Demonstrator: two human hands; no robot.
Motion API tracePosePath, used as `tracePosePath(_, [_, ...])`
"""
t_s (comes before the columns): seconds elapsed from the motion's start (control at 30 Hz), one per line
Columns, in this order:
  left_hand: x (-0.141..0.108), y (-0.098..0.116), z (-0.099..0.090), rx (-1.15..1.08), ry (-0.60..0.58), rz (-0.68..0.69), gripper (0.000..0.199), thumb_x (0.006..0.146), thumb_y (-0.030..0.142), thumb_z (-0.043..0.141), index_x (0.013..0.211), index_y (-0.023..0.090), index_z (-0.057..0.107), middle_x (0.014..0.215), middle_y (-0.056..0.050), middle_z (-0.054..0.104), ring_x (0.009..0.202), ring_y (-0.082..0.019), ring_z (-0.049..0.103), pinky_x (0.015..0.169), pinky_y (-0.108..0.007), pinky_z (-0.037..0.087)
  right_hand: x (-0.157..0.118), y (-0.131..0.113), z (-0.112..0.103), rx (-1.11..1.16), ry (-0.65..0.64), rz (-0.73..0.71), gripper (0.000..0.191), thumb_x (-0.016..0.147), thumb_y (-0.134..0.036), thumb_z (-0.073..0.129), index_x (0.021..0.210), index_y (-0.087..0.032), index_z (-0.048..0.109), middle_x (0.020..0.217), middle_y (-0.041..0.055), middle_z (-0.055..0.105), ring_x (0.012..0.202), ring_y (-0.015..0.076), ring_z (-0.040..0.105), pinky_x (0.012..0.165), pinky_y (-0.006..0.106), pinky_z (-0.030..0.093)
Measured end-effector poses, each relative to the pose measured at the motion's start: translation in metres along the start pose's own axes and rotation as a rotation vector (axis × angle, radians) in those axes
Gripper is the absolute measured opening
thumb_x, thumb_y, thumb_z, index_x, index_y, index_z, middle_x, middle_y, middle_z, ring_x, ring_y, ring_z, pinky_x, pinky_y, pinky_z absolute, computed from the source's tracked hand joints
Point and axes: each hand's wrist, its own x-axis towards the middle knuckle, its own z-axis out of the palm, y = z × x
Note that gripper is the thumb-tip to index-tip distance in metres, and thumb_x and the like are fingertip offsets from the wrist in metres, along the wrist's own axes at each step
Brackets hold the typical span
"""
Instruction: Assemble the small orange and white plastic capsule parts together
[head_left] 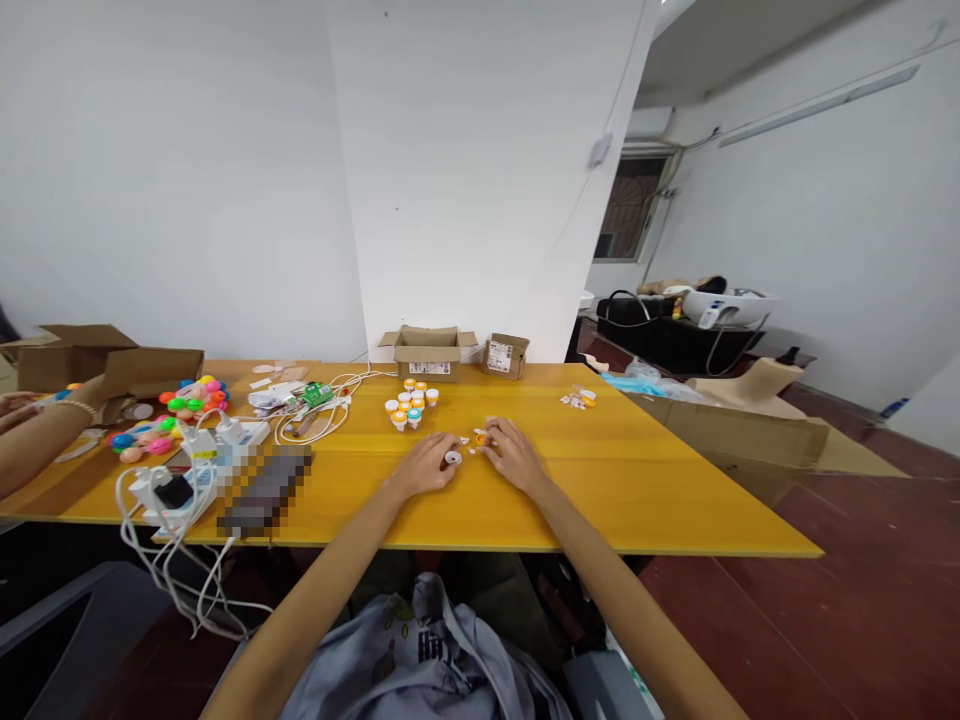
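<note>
My left hand [429, 466] is over the yellow table, fingers curled around a small white round piece [452, 457] with a dark centre. Facing it, my right hand [514, 455] has its fingertips closed on a small orange ring-like piece [481, 440]. Tiny white bits [465, 440] lie on the table between the two hands. Beyond my left hand stands a cluster of small white cups with orange lids [411, 403]; one of them has a teal top [414, 416].
Two cardboard boxes, an open one [426, 352] and a smaller one [505, 356], stand against the wall. Small parts [577, 398] lie at the right. On the left are a power strip [240, 440], cables, colourful beaded toys [196, 398] and another person's arm [56, 425].
</note>
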Motion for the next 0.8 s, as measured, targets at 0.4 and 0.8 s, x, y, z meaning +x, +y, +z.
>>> tracePosePath(0.4, [0.008, -0.003, -0.003, -0.286, 0.355, -0.178, 0.01, 0.088, 0.025, 0.057, 0.097, 0.022, 0.061, 0.09, -0.003, 0.068, 0.084, -0.018, 0.063, 0.081, -0.032, 0.05, 0.005, -0.033, 0.006, 0.183, -0.146, -0.261, 0.009, 0.09, -0.028, 0.064, 0.083, -0.024, 0.062, 0.106, 0.0061, 0.064, 0.1, 0.0209, 0.058, 0.088, 0.037, 0.046])
tracePosePath(0.8, [0.005, 0.001, -0.005, -0.244, 0.34, -0.082, 0.01, 0.087, 0.024, 0.057, 0.097, 0.023, 0.061, 0.09, -0.002, 0.067, 0.085, -0.018, 0.062, 0.08, -0.032, 0.05, 0.006, -0.013, 0.005, 0.075, 0.142, 0.009, 0.02, 0.096, -0.024, 0.044, 0.083, -0.025, 0.06, 0.091, 0.0062, 0.065, 0.087, 0.0226, 0.059, 0.083, 0.037, 0.047])
